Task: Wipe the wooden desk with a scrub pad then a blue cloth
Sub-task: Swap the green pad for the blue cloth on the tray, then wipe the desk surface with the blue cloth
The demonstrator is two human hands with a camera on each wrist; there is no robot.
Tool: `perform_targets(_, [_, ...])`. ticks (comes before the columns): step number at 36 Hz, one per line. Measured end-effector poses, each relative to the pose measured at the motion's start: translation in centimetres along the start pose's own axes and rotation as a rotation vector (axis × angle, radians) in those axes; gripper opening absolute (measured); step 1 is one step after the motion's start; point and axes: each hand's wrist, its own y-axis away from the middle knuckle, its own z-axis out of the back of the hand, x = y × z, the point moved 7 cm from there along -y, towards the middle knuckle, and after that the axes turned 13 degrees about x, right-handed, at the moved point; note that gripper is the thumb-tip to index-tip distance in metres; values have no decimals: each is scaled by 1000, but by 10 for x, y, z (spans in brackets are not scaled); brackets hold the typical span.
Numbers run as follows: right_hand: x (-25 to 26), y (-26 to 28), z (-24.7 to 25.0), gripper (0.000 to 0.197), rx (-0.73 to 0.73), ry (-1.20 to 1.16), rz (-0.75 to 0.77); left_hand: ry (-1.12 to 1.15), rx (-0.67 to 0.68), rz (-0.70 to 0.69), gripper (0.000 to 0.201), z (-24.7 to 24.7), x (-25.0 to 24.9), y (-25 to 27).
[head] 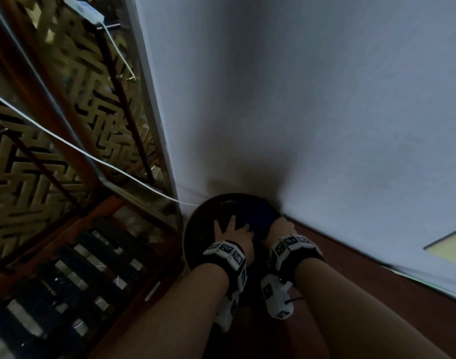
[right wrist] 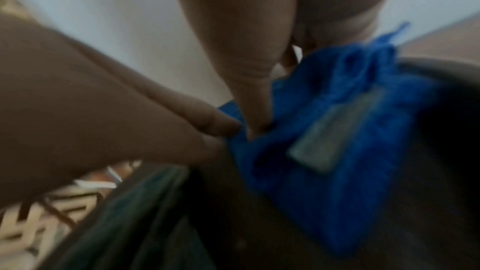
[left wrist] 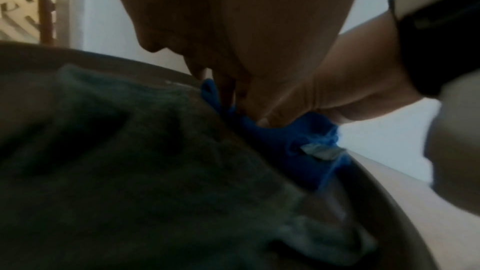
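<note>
A dark round bowl (head: 195,229) sits in the far corner of the wooden desk (head: 351,270), against the wall. The blue cloth (head: 256,216) with a pale label (right wrist: 335,132) lies bunched in it. My right hand (head: 282,225) grips the cloth's right side, its thumb (right wrist: 249,89) pushed into the fabric. On the cloth's left side rests my left hand (head: 233,228), fingers spread and straight, fingertips (left wrist: 226,89) touching the fabric. A dark green rough pad (left wrist: 142,161) fills the near part of the bowl below my left wrist.
A pale wall (head: 325,99) rises right behind the bowl. To the left stands a window with a patterned grille (head: 53,151) in a reddish wooden frame, and a white cable (head: 92,156) runs across it. A pale flat object (head: 449,247) lies at the desk's far right.
</note>
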Motion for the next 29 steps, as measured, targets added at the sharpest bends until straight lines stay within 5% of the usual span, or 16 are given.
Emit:
perform_targets(5, [5,-3,-2,39,147,62,73,33,18,12,60,0,-1,4])
perform_targets(11, [7,-2,-1,43,39,-24,202,33,-2,9,59,-2,-4,3])
perform_targets(18, [-7,28,13,25,-83,-331,367,53,4,15,59,-8,0,1])
perform_targets(24, [-17,59,43,23,-131,-557,562,495,-203,-9,68,21,-3,28])
perform_targets(29, [-52,92,65,26,-106,-826,708,1101,-296,-289,72,36,-35,61])
